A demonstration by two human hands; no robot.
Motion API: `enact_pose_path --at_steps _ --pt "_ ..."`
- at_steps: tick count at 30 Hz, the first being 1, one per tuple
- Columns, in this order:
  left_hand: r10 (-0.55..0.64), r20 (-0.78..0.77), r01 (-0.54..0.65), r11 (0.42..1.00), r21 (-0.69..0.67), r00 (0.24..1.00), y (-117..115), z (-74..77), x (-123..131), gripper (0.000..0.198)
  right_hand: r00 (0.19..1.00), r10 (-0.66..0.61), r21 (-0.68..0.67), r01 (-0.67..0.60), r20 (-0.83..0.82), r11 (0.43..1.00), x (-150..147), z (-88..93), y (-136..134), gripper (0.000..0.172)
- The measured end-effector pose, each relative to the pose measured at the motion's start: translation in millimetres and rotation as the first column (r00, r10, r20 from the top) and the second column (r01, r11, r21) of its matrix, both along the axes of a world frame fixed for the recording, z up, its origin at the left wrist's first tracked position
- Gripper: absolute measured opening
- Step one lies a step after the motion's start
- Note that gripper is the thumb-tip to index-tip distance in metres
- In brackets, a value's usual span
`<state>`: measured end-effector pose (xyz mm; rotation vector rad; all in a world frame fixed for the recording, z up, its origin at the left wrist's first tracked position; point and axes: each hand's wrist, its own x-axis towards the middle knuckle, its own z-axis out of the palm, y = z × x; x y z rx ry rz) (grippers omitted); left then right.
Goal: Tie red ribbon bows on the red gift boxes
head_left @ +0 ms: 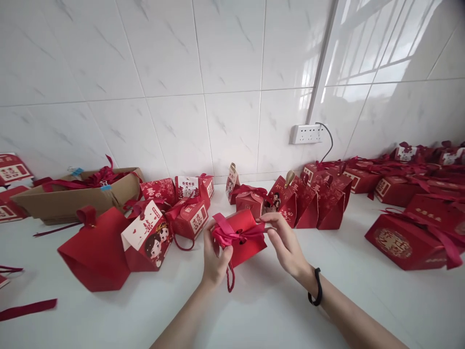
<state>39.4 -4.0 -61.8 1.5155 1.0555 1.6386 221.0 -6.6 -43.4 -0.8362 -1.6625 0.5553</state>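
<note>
Between my hands is a small red gift box (243, 254), tilted above the white tabletop. A shiny crimson ribbon (238, 235) is tied in a bow across its top, and a twisted red cord (230, 280) hangs from its near side. My left hand (214, 259) is wrapped around the box's left side, thumb at the front by the bow. At the right end of the bow, my right hand (285, 245) has its thumb and forefinger closed around the ribbon's tail. The underside of the box is hidden.
Several red gift boxes (191, 218) stand at the left, with a plain red one (96, 252) nearest. A cardboard tray (58, 201) holds loose ribbon. More boxes (307, 201) line the wall and crowd the right side (407, 240). A power strip (308, 134) is on the tiled wall.
</note>
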Motion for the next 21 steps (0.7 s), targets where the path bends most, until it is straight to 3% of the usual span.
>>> enact_pose_path --at_steps 2,7,9,11,13,17,21 --pt "0.017 -0.001 -0.017 1.000 -0.008 1.000 -2 1.2 -2 0.055 0.998 -0.060 -0.094 0.062 0.030 0.994 -2 3.0 0 0.030" --pt "-0.021 -0.064 0.024 0.999 0.045 0.998 -3 4.6 -4 0.052 1.000 -0.021 -0.257 0.016 -0.018 0.966 -6 9.9 -5 0.041" --pt "-0.162 -0.055 0.160 0.986 -0.040 0.985 -3 5.3 -4 0.048 0.998 -0.049 -0.270 0.033 -0.051 0.962 -6 9.6 -5 0.041" --pt "-0.338 -0.018 0.333 0.933 -0.137 0.941 -2 5.7 -4 0.049 0.994 -0.092 -0.275 0.075 -0.052 0.958 -5 8.5 -5 0.040" --pt "-0.432 0.014 0.428 0.887 -0.177 0.902 -1 6.4 -4 0.055 0.992 -0.118 -0.271 0.104 -0.038 0.957 -4 7.8 -4 0.040" --pt "-0.376 -0.035 0.365 0.916 -0.167 0.926 -1 9.2 -8 0.057 0.991 -0.111 -0.267 0.087 -0.078 0.960 -3 11.2 -4 0.038" --pt "-0.368 -0.024 0.360 0.918 -0.165 0.929 -1 9.8 -11 0.058 0.909 -0.198 -0.271 0.100 -0.366 0.957 10 21.0 1 0.032"
